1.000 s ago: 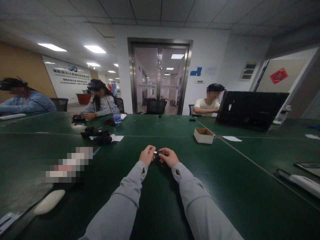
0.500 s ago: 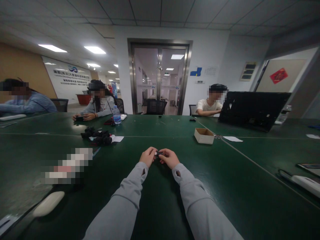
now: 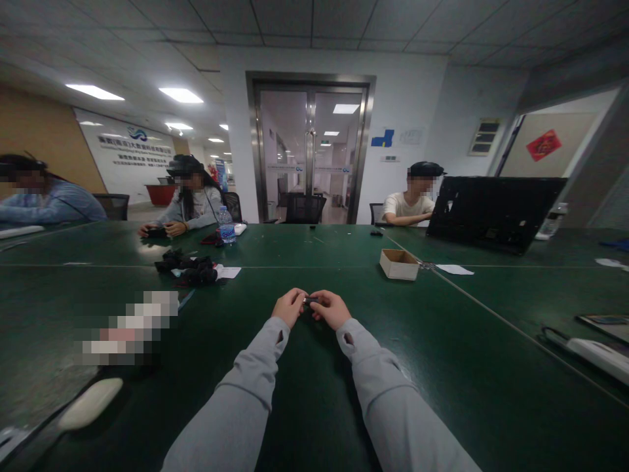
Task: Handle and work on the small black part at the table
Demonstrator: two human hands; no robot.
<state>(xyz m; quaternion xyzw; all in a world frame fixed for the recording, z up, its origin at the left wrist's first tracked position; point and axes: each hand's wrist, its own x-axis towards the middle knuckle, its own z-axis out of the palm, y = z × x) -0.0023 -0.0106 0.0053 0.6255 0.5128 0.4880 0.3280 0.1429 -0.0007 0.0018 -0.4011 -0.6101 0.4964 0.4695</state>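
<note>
Out over the green table, my two hands meet at a small dark object with a shiny metal end (image 3: 311, 299). My left hand (image 3: 289, 307) pinches its left, metallic end between thumb and fingers. The darker right end sits in the closed fingers of my right hand (image 3: 333, 309). Fingertips cover much of the piece, and it is too small for me to tell its exact kind. Both forearms, in grey sleeves, reach forward just above the tabletop.
An open cardboard box (image 3: 399, 265) stands ahead to the right, near a large black monitor (image 3: 494, 213). Dark gear (image 3: 189, 267) lies left, before a water bottle (image 3: 227, 226). A white mouse-like object (image 3: 92, 403) is near left. Several people sit around the table.
The whole scene has shifted slightly left as the head camera turned a little. Both hands keep hold of the small dark object, with hardly any visible movement.
</note>
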